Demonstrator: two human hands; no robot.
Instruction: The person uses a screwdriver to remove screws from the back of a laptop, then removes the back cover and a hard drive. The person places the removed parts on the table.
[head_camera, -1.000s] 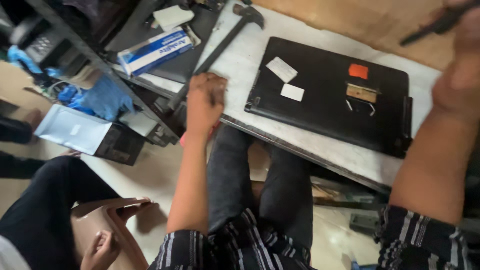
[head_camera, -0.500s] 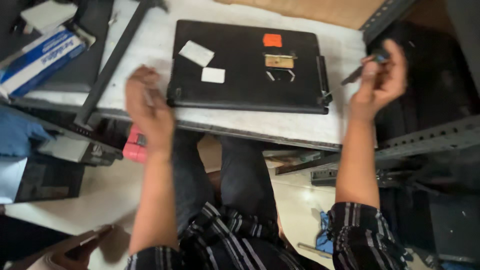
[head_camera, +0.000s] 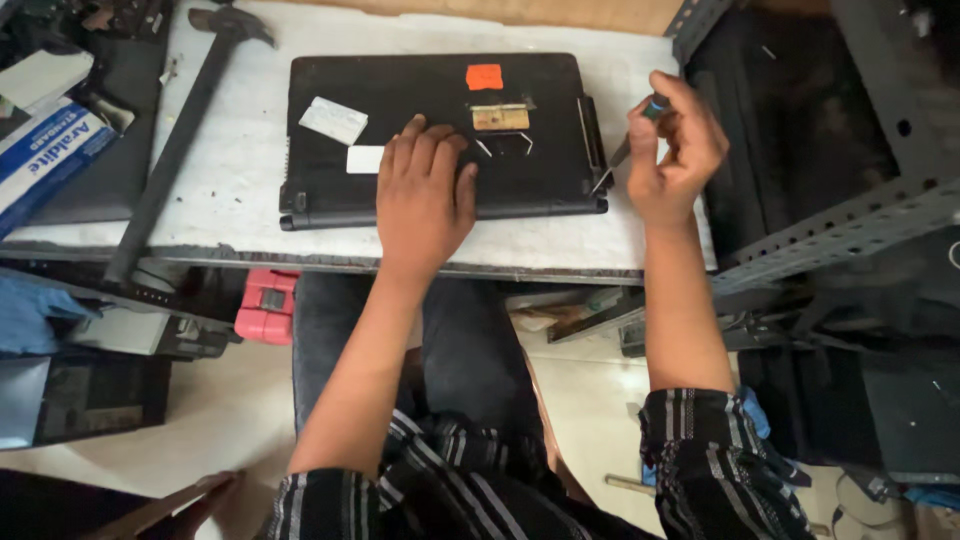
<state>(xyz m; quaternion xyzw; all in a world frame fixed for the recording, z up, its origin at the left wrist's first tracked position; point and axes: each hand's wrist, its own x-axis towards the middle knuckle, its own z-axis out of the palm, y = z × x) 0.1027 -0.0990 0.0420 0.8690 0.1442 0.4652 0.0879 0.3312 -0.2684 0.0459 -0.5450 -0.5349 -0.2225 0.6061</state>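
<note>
From the head camera I look down on a white worktop (head_camera: 240, 150) with a black laptop (head_camera: 400, 90) lying closed and upside down on it, base panel facing up. My left hand (head_camera: 425, 195) rests flat on that base, palm down, fingers together and spread over the middle of the panel, holding nothing. My right hand (head_camera: 672, 150) sits at the laptop's right edge, fingers curled around a small screwdriver (head_camera: 640, 125) with a blue handle; its thin shaft slants down toward the laptop's right front corner, and I cannot tell whether the tip touches.

On the base I see an orange sticker (head_camera: 484, 76) near the far edge, a tan label (head_camera: 500, 118) just below it, and two pale stickers (head_camera: 334, 120) left of my left hand. A long dark hammer (head_camera: 180, 140) lies diagonally on the worktop, left of the laptop and apart from it. Further left, a blue-and-white box (head_camera: 45, 160) sits at the frame edge. Below the worktop edge, a red plastic case (head_camera: 266, 305) sits beside my knees.
</note>
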